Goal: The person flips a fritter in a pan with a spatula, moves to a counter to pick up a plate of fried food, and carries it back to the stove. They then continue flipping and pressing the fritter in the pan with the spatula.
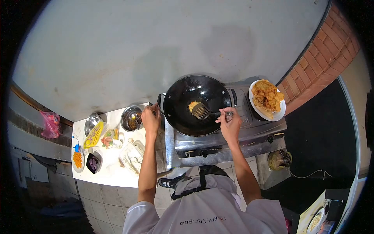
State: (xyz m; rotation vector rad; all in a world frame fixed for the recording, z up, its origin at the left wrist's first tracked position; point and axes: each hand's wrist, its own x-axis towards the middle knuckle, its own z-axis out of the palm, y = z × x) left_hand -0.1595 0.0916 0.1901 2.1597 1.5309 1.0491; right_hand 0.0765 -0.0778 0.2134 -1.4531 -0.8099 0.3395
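Note:
A black wok (179, 85) sits on the metal gas stove (233, 146). My left hand (150, 119) is at the wok's left side, its fingers closed on the loop handle (160, 100). In my right hand (230, 123) is the handle of a slotted spatula (200, 111), whose head rests low inside the wok. A small yellow-brown piece of food (192, 105) lies by the spatula's head, partly covered by it. Dark, shiny liquid or oil seems to coat the wok's bottom.
Right of the wok stands a white plate (255, 113) heaped with fried food (266, 97). The white table (113, 177) on the left bears metal bowls (125, 115), packets (93, 134), a dark bowl (93, 163) and an orange-filled dish (78, 160). A gas cylinder (278, 160) stands below right.

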